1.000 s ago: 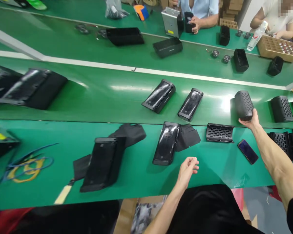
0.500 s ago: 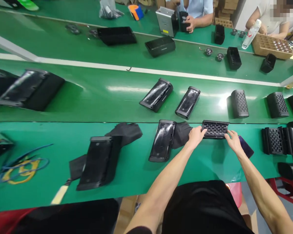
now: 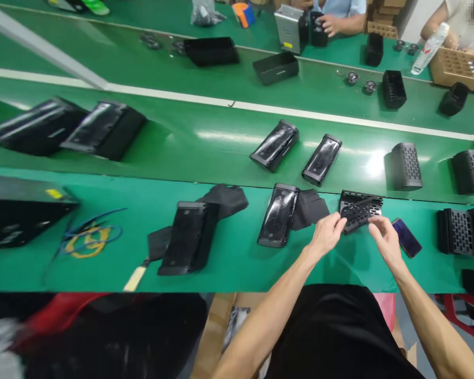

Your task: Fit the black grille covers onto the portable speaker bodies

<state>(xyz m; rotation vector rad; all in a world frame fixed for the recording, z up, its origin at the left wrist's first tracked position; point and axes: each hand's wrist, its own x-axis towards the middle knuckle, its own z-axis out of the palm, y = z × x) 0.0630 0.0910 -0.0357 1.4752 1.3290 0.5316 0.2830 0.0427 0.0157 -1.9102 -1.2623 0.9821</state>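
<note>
My left hand (image 3: 327, 232) and my right hand (image 3: 384, 237) both grip a black perforated grille panel (image 3: 359, 211), lifted and tilted just above the near green bench. To its left lies a black speaker body (image 3: 278, 214) wrapped in clear film, with a black cloth piece (image 3: 310, 208) beside it. A dark phone (image 3: 406, 237) lies flat right of my right hand. A finished grilled speaker (image 3: 406, 166) stands on the conveyor belt behind.
Two film-wrapped speaker bodies (image 3: 275, 145) lie on the belt (image 3: 205, 147). More grilled shells (image 3: 460, 231) stack at the right. A larger black unit (image 3: 189, 237) and coiled cables (image 3: 89, 239) sit to the left. Other people's hands (image 3: 332, 23) work across the far bench.
My right hand let go of the grilled speaker on the belt. Both hands came to the grille panel, gripped it and raised it off the bench, tilting it.
</note>
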